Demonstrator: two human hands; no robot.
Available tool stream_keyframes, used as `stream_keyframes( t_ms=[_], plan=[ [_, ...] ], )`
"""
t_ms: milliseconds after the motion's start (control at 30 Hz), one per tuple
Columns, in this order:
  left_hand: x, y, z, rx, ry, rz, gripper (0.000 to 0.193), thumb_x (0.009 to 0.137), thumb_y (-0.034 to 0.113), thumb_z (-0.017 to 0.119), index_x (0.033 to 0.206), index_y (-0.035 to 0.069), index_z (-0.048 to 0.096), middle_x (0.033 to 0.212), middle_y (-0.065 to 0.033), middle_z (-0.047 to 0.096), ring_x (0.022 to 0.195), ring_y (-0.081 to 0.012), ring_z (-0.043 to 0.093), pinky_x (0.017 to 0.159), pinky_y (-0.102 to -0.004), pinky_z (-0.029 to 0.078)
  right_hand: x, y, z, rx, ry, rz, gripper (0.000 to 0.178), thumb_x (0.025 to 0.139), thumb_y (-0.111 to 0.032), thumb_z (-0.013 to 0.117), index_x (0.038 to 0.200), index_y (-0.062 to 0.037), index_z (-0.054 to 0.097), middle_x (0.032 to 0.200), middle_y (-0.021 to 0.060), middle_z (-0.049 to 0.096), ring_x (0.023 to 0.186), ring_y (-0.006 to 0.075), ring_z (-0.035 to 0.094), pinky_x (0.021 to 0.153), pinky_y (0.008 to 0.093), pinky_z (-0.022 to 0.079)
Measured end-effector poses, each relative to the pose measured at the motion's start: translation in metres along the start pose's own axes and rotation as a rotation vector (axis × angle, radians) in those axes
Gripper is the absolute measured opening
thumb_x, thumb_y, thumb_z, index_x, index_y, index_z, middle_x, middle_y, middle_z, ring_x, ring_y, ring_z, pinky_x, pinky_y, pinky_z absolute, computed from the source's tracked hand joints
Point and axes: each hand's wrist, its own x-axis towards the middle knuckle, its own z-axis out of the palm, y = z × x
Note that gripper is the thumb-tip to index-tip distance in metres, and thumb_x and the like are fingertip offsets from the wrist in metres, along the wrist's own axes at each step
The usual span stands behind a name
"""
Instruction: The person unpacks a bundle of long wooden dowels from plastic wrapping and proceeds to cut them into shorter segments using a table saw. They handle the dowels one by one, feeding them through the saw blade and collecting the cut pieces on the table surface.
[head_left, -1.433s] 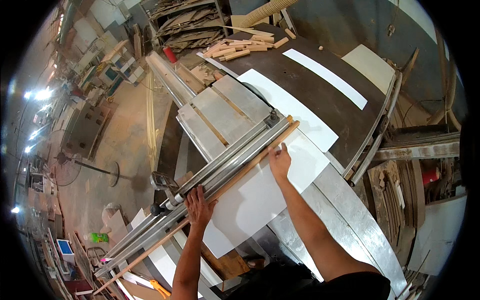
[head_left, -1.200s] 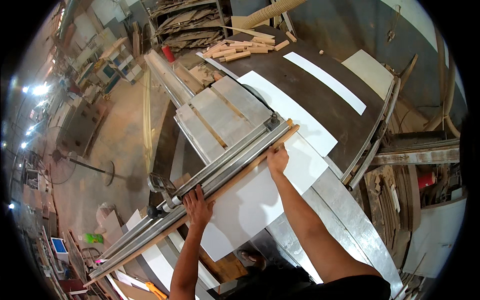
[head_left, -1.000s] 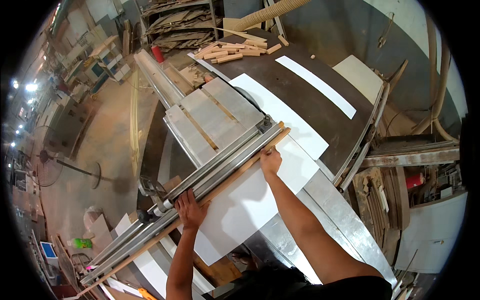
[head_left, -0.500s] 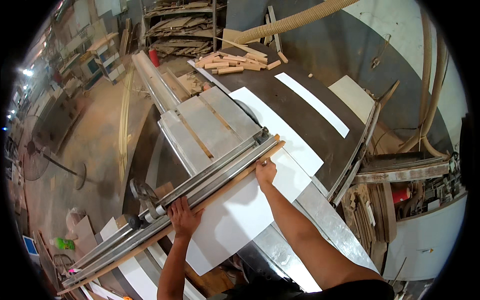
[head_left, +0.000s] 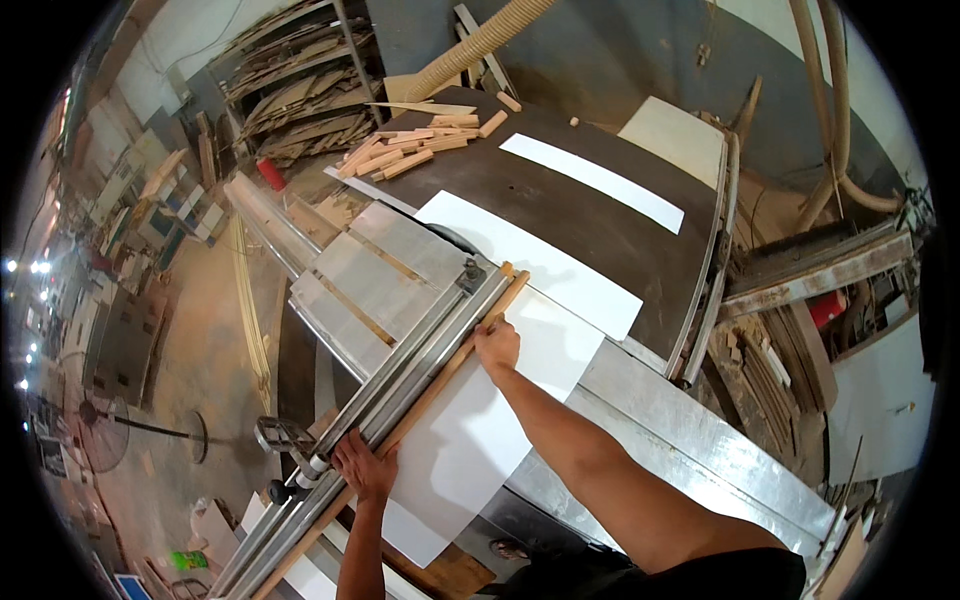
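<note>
White panel (head_left: 470, 440) farther along, both hands' fingers flat, open, pressing it against wooden fence (head_left: 440, 375).

Wood, metal and smooth white board

White panel (head_left: 480, 430) smooth, matt; fence rail (head_left: 410, 360) brushed metal with a bare wooden strip (head_left: 440, 375); dark surface (head_left: 560, 215) matt; offcuts (head_left: 410, 150) raw wood.

two hands (head_left: 365, 470), three white panels (head_left: 480, 440)

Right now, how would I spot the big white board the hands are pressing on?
Find the long grey metal fence rail crossing the saw table. The large white rectangular board lies against its wooden strip, under both hands. Other white panels lie untouched on the dark tabletop.
</note>
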Motion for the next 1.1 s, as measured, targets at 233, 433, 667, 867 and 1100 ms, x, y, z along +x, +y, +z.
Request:
stream_keyframes(
  t_ms=[233, 433, 667, 867, 1100],
  plan=[
    [-0.003, -0.003, 0.003, 0.025, -0.004, 0.035, 0.088, 0.064, 0.042, 0.087, 0.130, 0.002, 0.045, 0.122, -0.0197, 0.049, 0.116, -0.0404, 0.045, 0.102, -0.0545, 0.032, 0.000, 0.003, 0.000, -0.009, 0.007, 0.006, 0.033, 0.085, -0.023, 0.066, 0.104, 0.0035, 0.062, 0.083, 0.0231, 0.070, 0.082, 0.0422, 0.069, 0.076, 0.0493, 0.056],
    [0.000, -0.004, 0.007, 0.011, 0.011, 0.052, 0.088, 0.065, 0.042, 0.087, 0.130, 0.002, 0.044, 0.119, -0.0200, 0.049, 0.113, -0.0405, 0.045, 0.099, -0.0542, 0.033, 0.003, 0.006, 0.005, -0.002, -0.017, -0.002, 0.029, 0.085, -0.024, 0.066, 0.099, 0.0012, 0.060, 0.083, 0.0227, 0.071, 0.083, 0.0421, 0.069, 0.076, 0.0502, 0.056],
    [0.000, 0.002, 0.006, 0.039, 0.001, 0.030, 0.086, 0.066, 0.043, 0.086, 0.129, 0.000, 0.046, 0.120, -0.0206, 0.050, 0.115, -0.0404, 0.046, 0.101, -0.0552, 0.034, 0.007, 0.010, 0.010, -0.021, -0.006, 0.005, 0.029, 0.086, -0.025, 0.065, 0.099, 0.0000, 0.060, 0.088, 0.0235, 0.071, 0.086, 0.0430, 0.069, 0.077, 0.0511, 0.056],
    [0.001, 0.000, 0.009, -0.008, -0.014, -0.001, 0.086, 0.065, 0.038, 0.088, 0.130, 0.001, 0.045, 0.122, -0.0214, 0.048, 0.117, -0.0420, 0.043, 0.102, -0.0552, 0.031, 0.007, 0.007, 0.014, -0.012, -0.020, -0.010, 0.031, 0.085, -0.024, 0.065, 0.100, 0.0020, 0.061, 0.086, 0.0247, 0.071, 0.085, 0.0436, 0.069, 0.078, 0.0511, 0.057],
    [0.002, 0.000, 0.012, -0.006, -0.004, 0.012, 0.086, 0.066, 0.040, 0.087, 0.130, 0.001, 0.045, 0.122, -0.0202, 0.048, 0.117, -0.0413, 0.043, 0.103, -0.0554, 0.031, 0.011, 0.015, 0.021, -0.016, -0.008, -0.056, 0.031, 0.085, -0.023, 0.066, 0.100, 0.0031, 0.060, 0.081, 0.0228, 0.070, 0.080, 0.0428, 0.069, 0.073, 0.0506, 0.057]
  ],
)
